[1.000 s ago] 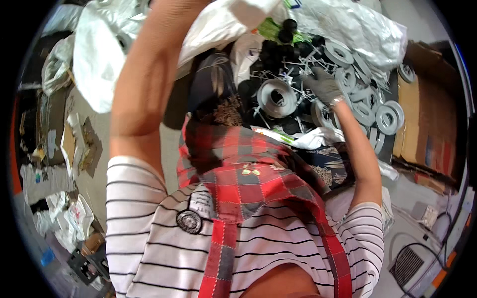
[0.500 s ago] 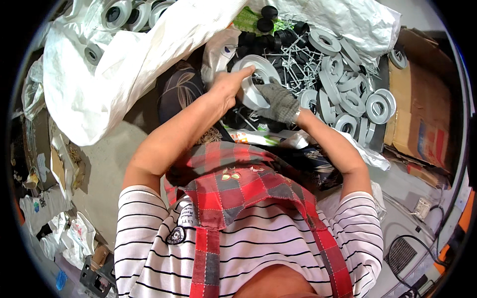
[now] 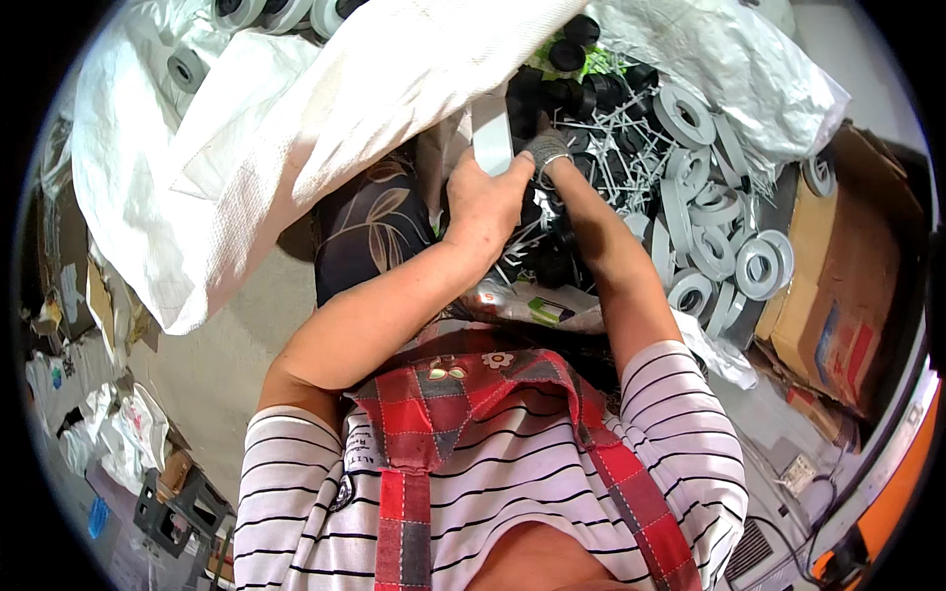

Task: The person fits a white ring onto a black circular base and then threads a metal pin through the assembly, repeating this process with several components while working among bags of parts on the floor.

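Far left of the grip, and nearer the body, white plastic scraps [image 3: 123,433] lie on the floor [image 3: 212,369], with a black bracket [image 3: 163,527] just beyond them on the body side. Left of the grip and passing above it spreads a white sack [image 3: 266,167]; at its far edge sit several pale wheels [image 3: 286,14]. Just left of the grip is a knee [image 3: 367,231] in dark patterned cloth.

The bare left hand [image 3: 485,202] is clamped on a grey ring [image 3: 492,138], seen edge-on, thumb on its right side — the ring rises away from the body, its far end by the sack's edge. Just right of it is the gloved right hand [image 3: 548,150]; its fingers are hidden in shadow, so I cannot tell whether they hold anything.

Right of the grip and beyond it are black caps [image 3: 567,55], then white pins [image 3: 613,148] in a tangle. Farther right lie more grey rings [image 3: 711,251] — heaped, some flat, some on edge — and, well apart, an open carton [image 3: 823,305].
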`<state>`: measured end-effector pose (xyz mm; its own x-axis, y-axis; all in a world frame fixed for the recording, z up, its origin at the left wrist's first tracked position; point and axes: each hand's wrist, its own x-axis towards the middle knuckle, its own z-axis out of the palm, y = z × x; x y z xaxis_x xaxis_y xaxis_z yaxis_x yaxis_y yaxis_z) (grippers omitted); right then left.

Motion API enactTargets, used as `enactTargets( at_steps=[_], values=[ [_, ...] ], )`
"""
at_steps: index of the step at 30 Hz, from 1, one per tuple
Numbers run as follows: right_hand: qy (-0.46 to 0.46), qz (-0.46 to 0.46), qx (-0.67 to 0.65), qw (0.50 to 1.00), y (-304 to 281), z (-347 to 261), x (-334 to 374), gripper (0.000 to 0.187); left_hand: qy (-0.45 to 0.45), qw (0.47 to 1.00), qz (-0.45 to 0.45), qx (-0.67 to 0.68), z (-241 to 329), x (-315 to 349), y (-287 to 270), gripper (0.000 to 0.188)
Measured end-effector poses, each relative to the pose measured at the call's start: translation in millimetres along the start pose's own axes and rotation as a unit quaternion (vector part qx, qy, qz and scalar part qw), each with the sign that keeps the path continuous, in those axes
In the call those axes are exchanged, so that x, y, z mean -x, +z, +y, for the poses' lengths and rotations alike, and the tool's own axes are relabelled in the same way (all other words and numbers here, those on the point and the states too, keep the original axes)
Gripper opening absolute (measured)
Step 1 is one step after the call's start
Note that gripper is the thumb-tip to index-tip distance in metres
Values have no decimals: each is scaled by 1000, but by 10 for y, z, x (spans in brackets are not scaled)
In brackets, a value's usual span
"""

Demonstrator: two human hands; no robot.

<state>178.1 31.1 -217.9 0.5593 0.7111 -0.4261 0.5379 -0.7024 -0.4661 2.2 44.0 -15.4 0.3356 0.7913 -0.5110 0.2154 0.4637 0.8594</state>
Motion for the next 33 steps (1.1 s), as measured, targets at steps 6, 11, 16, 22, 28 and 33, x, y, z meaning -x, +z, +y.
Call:
enactTargets(
  at_steps=[6, 11, 16, 22, 28, 33],
  values=[
    [-2, 19, -56, 998, -152, -99, 194, 85, 38, 999, 9, -34, -72, -56, -24, 32],
    [-64, 19, -69, 995, -1021, -73, 714, 77, 65, 997, -32, -3, -58, -43, 27, 28],
    [-211, 100, 36, 972, -1570, -496, 1683, 77, -74, 935, -276, 208, 46, 116, 83, 27],
    [-231, 47, 96, 967, -1870, -530, 2303, 80, -77, 885, -431, 158, 158, 327, -54, 29],
    [-515, 17, 243, 822, -2119, -620, 2680, 53, -119, 850, -496, 127, 147, 439, -128, 32],
    [-537, 84, 316, 778, -1981, -505, 2764, 43, -119, 882, -449, 78, 228, 534, -55, 36]
  ],
)
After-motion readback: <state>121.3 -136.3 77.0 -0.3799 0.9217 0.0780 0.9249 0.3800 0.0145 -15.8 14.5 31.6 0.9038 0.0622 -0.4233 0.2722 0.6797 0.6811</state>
